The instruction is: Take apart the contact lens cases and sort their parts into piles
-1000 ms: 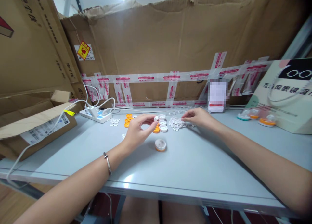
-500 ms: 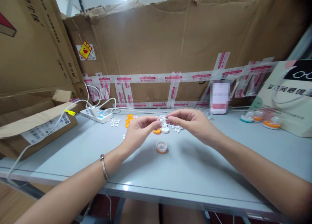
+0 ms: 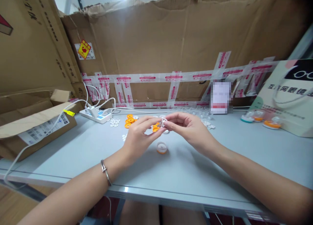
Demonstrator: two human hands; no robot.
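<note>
Both hands meet above the middle of the grey table (image 3: 186,172). My left hand (image 3: 139,137), with a bracelet on its wrist, pinches a small white plastic piece (image 3: 161,123) from the left. My right hand (image 3: 189,128) pinches the same piece from the right, fingertips almost touching the left ones. Just below them on the table stands a small round cup with an orange base (image 3: 161,147). Behind the hands lie orange rings (image 3: 129,120) and small white plastic parts (image 3: 114,121).
A white power strip (image 3: 96,115) with plugged cables sits at the back left beside an open cardboard box (image 3: 34,127). Taped cardboard walls the back. A printed paper bag (image 3: 288,94) stands at the right, with assembled orange and teal cups (image 3: 259,117) before it.
My right hand left the pile of white parts and came left to meet my left hand; both now pinch one small white piece, held a little nearer to me.
</note>
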